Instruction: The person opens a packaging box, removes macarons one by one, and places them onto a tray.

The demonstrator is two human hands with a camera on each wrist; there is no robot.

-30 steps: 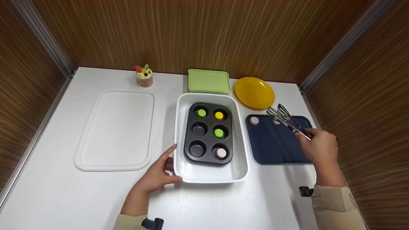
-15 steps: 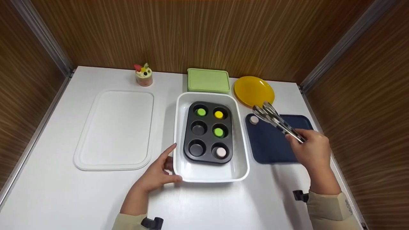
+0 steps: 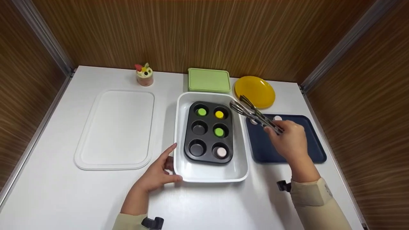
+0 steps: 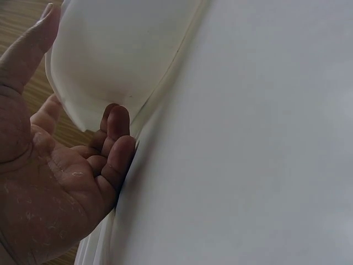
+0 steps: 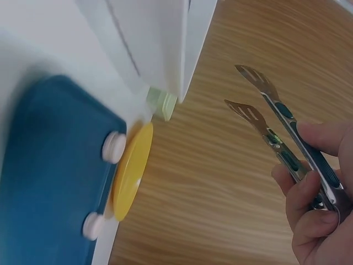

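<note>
In the head view my right hand [image 3: 289, 139] holds metal tongs [image 3: 255, 115] above the near edge of the white bin. The tongs' slotted tips are spread, with nothing between them in the right wrist view. Inside the bin [image 3: 209, 174] lies a dark muffin pan [image 3: 209, 140]. Its cups hold two green rounds [image 3: 201, 111], a yellow round [image 3: 219, 114] and a pale pink round [image 3: 221, 152]; two left-hand cups are bare. My left hand [image 3: 156, 174] touches the bin's lower left side, index finger and thumb at the rim, other fingers loosely bent against the wall [image 4: 110, 61].
A dark blue tray [image 3: 287, 143] with two pale pink rounds [image 5: 114, 147] lies on the right. Behind stand a yellow plate [image 3: 255, 91] and a green lidded box [image 3: 209, 80]. A white lid [image 3: 116, 131] lies left, below a dessert cup [image 3: 144, 76].
My right hand has carried the tongs left from over the blue tray to the bin's right rim. The left hand, bin and pan have stayed in place.
</note>
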